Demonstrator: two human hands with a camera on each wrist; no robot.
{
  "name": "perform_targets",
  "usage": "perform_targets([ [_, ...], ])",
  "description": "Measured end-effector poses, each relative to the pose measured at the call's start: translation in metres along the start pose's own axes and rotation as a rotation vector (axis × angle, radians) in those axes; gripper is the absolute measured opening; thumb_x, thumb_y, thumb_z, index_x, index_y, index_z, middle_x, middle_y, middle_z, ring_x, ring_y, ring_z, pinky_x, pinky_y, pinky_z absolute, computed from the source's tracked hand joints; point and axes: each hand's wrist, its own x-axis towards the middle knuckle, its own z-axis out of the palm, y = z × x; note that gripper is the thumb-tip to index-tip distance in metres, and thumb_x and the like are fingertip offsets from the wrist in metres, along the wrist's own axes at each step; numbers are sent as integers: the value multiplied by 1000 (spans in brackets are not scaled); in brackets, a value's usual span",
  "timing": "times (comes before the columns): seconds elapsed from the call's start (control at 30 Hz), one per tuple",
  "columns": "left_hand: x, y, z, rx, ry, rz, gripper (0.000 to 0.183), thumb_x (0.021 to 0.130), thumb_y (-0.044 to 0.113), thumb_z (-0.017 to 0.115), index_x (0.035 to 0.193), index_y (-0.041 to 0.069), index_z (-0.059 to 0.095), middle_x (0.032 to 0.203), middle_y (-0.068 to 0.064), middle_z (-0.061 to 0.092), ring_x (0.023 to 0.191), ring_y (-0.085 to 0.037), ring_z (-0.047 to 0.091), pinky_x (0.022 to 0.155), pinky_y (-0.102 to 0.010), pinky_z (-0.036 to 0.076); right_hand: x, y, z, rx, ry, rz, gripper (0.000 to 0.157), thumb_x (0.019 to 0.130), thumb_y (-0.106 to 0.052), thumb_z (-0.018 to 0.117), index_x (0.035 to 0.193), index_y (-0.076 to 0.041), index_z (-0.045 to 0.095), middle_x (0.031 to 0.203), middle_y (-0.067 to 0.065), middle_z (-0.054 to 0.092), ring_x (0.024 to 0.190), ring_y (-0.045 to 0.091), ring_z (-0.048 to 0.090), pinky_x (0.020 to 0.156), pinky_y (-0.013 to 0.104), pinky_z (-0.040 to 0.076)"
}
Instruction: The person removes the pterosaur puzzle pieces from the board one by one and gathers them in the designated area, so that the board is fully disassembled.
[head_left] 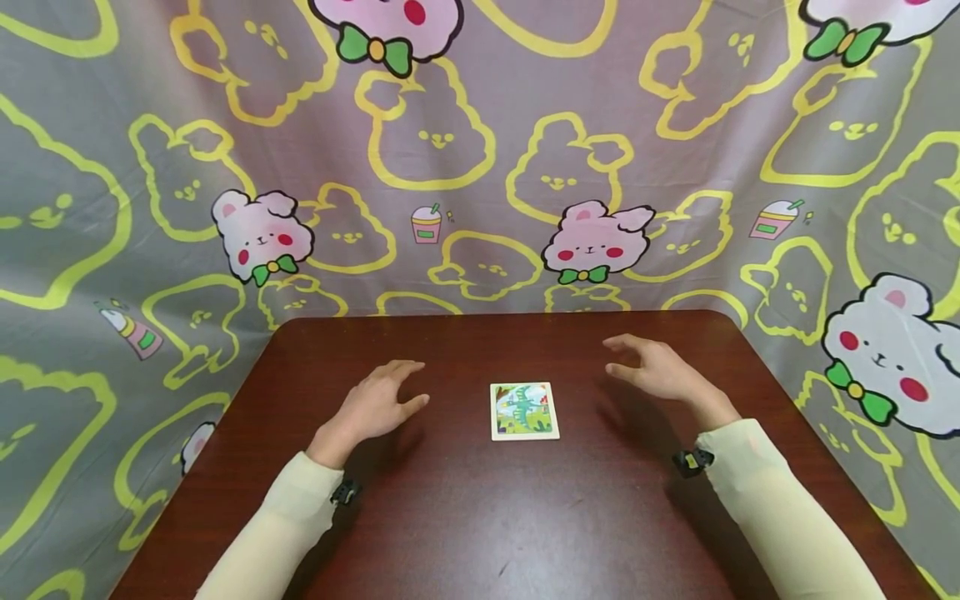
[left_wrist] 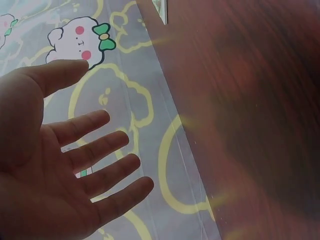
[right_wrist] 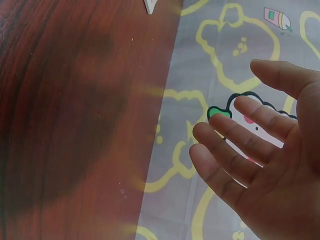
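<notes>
A small square picture puzzle with a white border lies flat on the brown table, showing a teal winged dinosaur over green ground. To its left, my left hand hovers above the tabletop, thumb apart from the fingers, holding nothing. My right hand hangs over the table on the other side, likewise bare of any object. Loosely spread fingers show in the left wrist view. In the right wrist view the fingers are relaxed too. Only a corner of the puzzle appears there, at the top edge.
The dark red-brown table has rounded far corners. A grey curtain printed with yellow outlines and white bunnies hangs behind it and along both sides. Each sleeve cuff carries a small black wrist camera.
</notes>
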Motion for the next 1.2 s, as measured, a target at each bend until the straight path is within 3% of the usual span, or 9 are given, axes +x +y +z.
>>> perform_targets([
  [0.37,-5,15,13,-13,11,58,61,92,41,69,145,15,52,148,-10,52,134,-36,51,96,-60,50,2,-2,12,52,-17,10,46,93,-29,69,135,-13,59,131,13,66,118,34,64,96,53,52],
  [0.6,-5,23,19,-10,-2,58,63,90,40,72,144,16,53,147,-9,53,134,-34,53,99,-58,50,4,-4,17,67,-30,17,45,94,-29,68,135,-14,59,133,14,65,119,33,63,95,53,52],
  [1.2,-9,37,38,-13,-24,123,61,89,40,74,143,18,54,146,-7,55,133,-32,54,94,-55,53,13,-11,32,115,-46,1,42,94,-28,68,133,-13,60,132,15,66,121,33,62,99,55,50],
])
